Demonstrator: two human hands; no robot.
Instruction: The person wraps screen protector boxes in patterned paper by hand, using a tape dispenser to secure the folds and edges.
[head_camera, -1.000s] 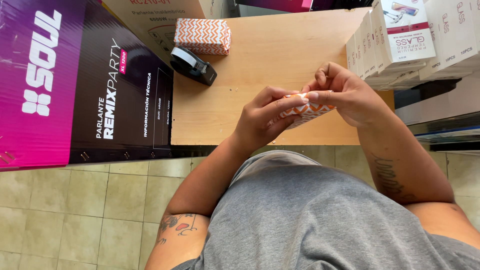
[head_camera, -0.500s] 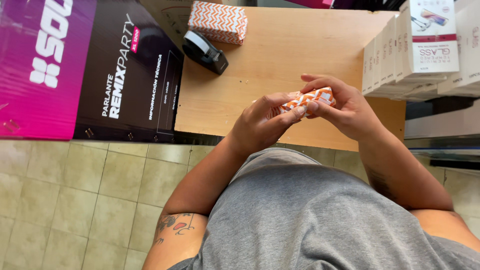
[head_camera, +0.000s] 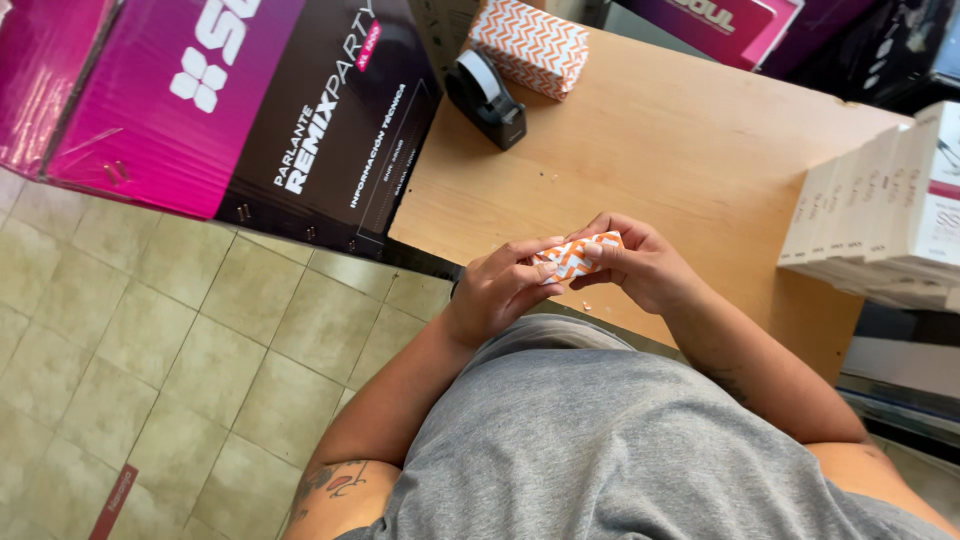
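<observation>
Left hand (head_camera: 497, 290) and right hand (head_camera: 640, 265) both pinch a small orange-white packet (head_camera: 578, 254) above the desk's (head_camera: 660, 160) near edge.

Place: this is looking like a shop's packing corner.
Stock: a big magenta-and-black speaker carton (head_camera: 230, 100) is standing at the left; white retail boxes (head_camera: 880, 215) are lining up at the right.
Wrapping: a tape dispenser (head_camera: 487, 97) and a chevron-wrapped parcel (head_camera: 528, 45) are sitting far on the wooden counter (head_camera: 680, 170).
Floor: beige tiles (head_camera: 150, 350) are running underneath.
</observation>
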